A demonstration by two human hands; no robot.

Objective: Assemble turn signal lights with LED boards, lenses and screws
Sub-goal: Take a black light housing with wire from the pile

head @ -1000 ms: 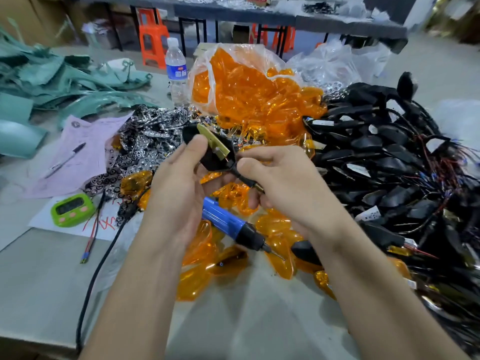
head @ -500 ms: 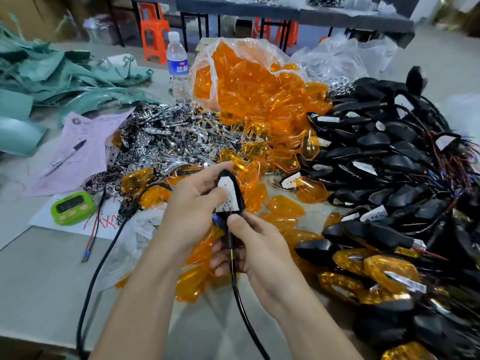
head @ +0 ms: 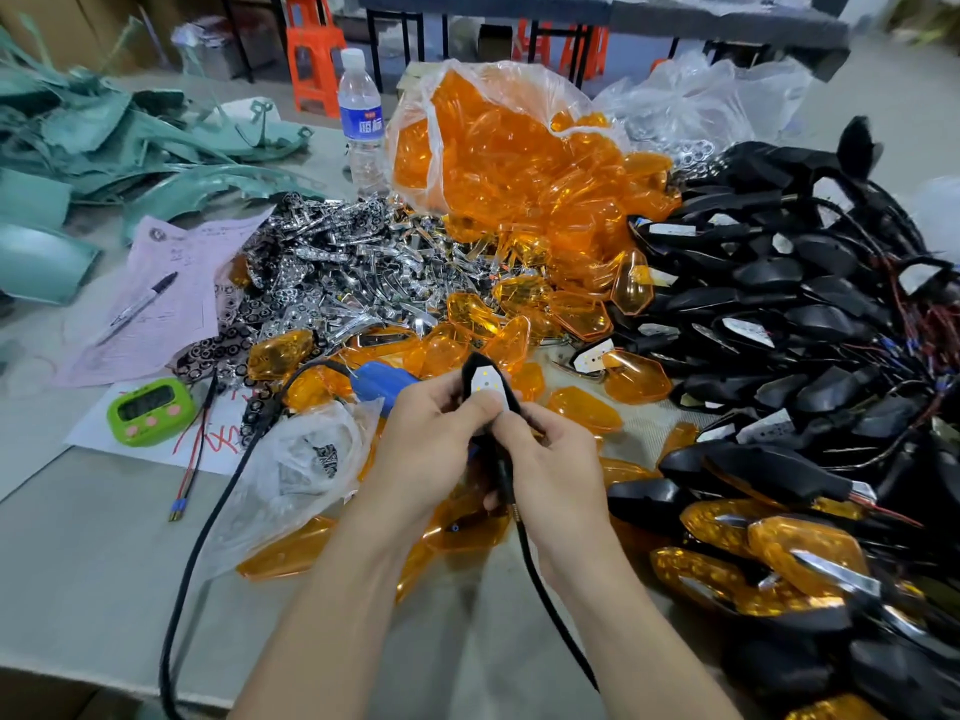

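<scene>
While the left hand (head: 431, 444) pinches the black housing (head: 471, 363) above the table (head: 93, 563), fingers clamped on its edge, the LED board (head: 488, 389) looks unscrewed. The right hand (head: 550, 459) curls its fingers round the stem (head: 503, 478). Any tilt could spill the board into the loose lenses (head: 584, 407).

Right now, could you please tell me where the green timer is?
In the head view, the green timer sits on the table's left side, on a white sheet, just below the pink paper and beside the red and black wires.
</scene>
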